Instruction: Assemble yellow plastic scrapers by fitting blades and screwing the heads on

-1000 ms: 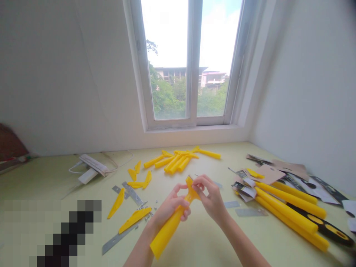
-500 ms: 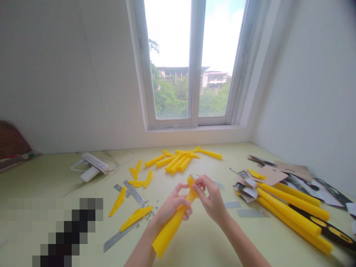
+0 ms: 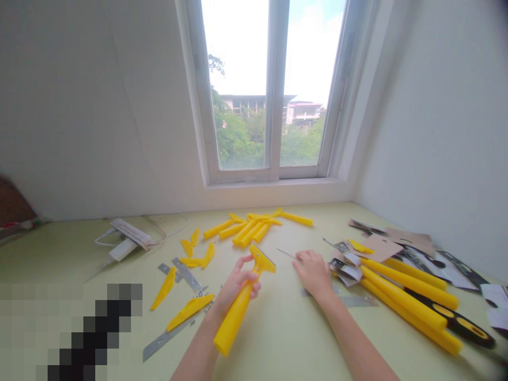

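Yellow scraper [image 3: 238, 316]: lower centre of the frame, aslant, head up-right, handle down-left
Left hand [image 3: 234, 284]: here it is, fingers wrapped round the scraper's neck
Right hand [image 3: 313, 272]: right of centre, nearer the shaft, fingers curled over its right end, grip cannot be told
Thin metal shaft [image 3: 285, 253]: pointing left and slightly up from those fingertips, towards the scraper head

Your main light's coming through the white-framed sliding glass window [image 3: 275, 95], and the pale cloudy sky [image 3: 238, 42] is blown out. You've got the white left-hand wall [image 3: 79, 116] sitting in dull grey, faint shadows on the pale yellow-green tabletop [image 3: 278, 328], hazy detail, stretched edges, a dark top-right corner and chunky pixelation lower left.
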A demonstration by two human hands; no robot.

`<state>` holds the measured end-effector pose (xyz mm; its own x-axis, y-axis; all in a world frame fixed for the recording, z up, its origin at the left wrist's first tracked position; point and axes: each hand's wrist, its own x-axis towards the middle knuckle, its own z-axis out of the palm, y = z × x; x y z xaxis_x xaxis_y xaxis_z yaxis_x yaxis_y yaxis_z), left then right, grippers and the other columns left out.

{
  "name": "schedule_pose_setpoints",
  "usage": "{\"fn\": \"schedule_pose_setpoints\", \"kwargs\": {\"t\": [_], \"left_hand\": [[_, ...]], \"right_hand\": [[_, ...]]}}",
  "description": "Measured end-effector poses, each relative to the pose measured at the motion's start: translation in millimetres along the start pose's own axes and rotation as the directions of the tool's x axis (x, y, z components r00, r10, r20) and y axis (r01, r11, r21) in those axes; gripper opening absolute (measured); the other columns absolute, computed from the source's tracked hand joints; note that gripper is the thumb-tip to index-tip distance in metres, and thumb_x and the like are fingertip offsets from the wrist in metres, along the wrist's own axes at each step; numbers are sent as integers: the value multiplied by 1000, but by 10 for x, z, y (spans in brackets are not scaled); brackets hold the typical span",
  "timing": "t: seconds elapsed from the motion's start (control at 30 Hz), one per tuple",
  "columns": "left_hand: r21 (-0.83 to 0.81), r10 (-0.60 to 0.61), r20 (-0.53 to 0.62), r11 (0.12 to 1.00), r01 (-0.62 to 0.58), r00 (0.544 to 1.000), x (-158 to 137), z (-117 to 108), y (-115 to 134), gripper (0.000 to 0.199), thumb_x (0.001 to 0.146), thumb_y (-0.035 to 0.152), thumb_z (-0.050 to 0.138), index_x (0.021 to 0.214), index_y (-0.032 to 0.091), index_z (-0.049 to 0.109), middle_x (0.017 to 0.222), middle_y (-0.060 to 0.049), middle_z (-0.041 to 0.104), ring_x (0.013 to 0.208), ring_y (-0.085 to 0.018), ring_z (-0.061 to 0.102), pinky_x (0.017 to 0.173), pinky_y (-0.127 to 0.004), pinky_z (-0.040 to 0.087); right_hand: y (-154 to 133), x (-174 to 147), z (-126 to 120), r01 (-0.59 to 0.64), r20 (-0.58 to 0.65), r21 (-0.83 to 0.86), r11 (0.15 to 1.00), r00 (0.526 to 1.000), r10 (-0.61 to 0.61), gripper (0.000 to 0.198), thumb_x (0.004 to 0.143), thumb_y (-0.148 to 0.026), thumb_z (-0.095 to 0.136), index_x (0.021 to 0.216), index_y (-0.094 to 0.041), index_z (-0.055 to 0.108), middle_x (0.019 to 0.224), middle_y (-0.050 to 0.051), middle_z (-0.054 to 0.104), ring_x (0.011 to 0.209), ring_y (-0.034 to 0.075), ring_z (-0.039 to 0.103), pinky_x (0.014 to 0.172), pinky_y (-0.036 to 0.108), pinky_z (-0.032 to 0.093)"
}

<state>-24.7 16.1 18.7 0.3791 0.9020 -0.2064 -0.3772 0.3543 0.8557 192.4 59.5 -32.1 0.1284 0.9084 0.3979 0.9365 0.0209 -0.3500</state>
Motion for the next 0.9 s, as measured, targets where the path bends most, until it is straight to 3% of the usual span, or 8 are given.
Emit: {"fn": "schedule_pose_setpoints", "kwargs": {"t": [0.13,0.33,0.47,0.63,0.9], "left_hand": [[-21,53,-53,998,-54,997,20,-40,17,47,63,15,53,104,24,33,75,2,48,46,-3,45,43,-14,28],[-6,105,-126,994,-106,986,61,-107,2,46,63,14,52,103,23,32,73,2,49,46,-3,45,43,-13,29],[21,119,-131,993,-117,984,91,-128,-9,46,63,15,51,104,23,31,64,4,48,45,-4,45,43,-14,30],[56,159,-135,987,-153,978,102,-125,-17,48,61,16,52,103,23,31,61,6,49,43,-5,45,42,-16,30],[131,204,-161,974,-184,966,59,-72,11,44,61,17,52,100,23,34,64,5,52,43,-6,45,42,-18,31]], "right_hand": [[-44,0,-39,9,-7,20,1000,1000,-8,17,77,-12,42,69,-19,57,77,9,61,81,24,53,68,35,32],[-155,-2,-148,110,-14,185,977,994,-109,24,88,-20,27,91,-20,51,71,3,62,66,16,58,59,25,39],[-277,-73,-211,321,-64,430,844,943,-326,22,87,-26,33,100,-22,51,94,6,62,85,17,59,73,27,44],[-449,-151,-229,437,-134,513,739,891,-434,24,86,-21,36,105,-19,51,92,8,59,84,17,57,77,30,45],[-446,-187,-274,422,-29,388,819,894,-447,29,87,-21,39,111,-27,54,100,4,65,84,17,61,74,27,47]]}}
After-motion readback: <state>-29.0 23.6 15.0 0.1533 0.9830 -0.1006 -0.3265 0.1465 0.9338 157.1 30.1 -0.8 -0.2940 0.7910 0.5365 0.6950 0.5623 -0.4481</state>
